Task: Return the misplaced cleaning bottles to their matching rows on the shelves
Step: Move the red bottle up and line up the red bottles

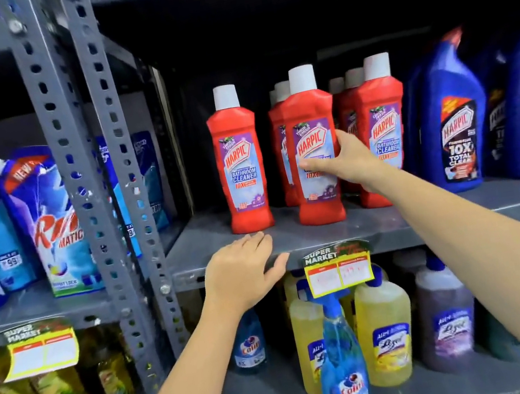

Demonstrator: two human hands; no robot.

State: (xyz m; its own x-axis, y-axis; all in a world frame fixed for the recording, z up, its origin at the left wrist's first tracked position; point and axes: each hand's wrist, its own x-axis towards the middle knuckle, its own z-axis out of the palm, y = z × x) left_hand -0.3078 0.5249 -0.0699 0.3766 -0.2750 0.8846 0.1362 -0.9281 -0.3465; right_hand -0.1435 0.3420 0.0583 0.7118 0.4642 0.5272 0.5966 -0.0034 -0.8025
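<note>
Red Harpic bathroom cleaner bottles with white caps stand in rows on the middle shelf [390,221]. My right hand [344,159] grips the front middle red bottle [308,122], thumb across its label and fingers around its right side; the bottle stands upright on the shelf. A single red bottle [241,162] stands apart to its left, and another row [380,131] to its right. My left hand [243,272] rests open on the shelf's front edge, just below the single bottle, holding nothing.
Blue Harpic bottles [456,120] fill the shelf's right side. Below stand blue Colin spray bottles [341,353], yellow Lizol bottles [387,336] and a purple one [447,317]. Grey slotted uprights [98,187] divide off detergent pouches [49,221] at left. A price tag [338,269] hangs on the edge.
</note>
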